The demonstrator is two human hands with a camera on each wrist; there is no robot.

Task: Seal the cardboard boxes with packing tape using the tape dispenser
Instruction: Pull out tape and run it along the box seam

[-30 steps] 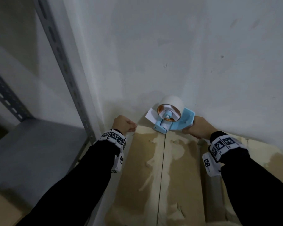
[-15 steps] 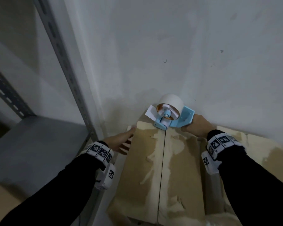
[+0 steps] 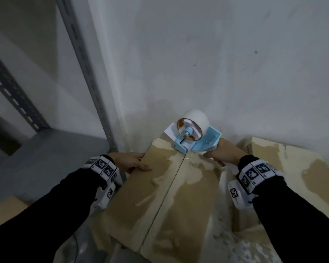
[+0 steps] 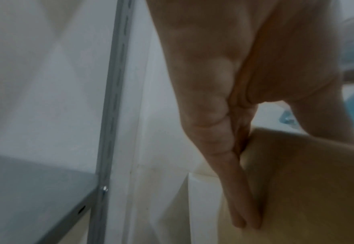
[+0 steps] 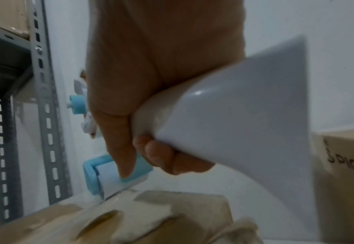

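A brown cardboard box [image 3: 160,202] with torn, pale patches lies in front of me, its two top flaps meeting at a centre seam. My right hand [image 3: 221,153] grips the handle of a light blue tape dispenser [image 3: 196,137] carrying a white tape roll [image 3: 198,118], its front end resting on the far end of the seam. The grey handle [image 5: 245,118] fills the right wrist view, fingers curled round it. My left hand [image 3: 131,161] rests on the box's left edge, thumb on top, straight fingers [image 4: 240,206] down its side.
A white wall [image 3: 198,54] stands just behind the box. A grey metal shelf rack [image 3: 95,88] with a slotted post is at the left. Another torn cardboard box [image 3: 285,164] sits to the right, and one more [image 3: 6,211] at the lower left.
My left hand has slid from the box's far left corner back along the left edge and opened flat against it. The dispenser stays at the far end of the seam.
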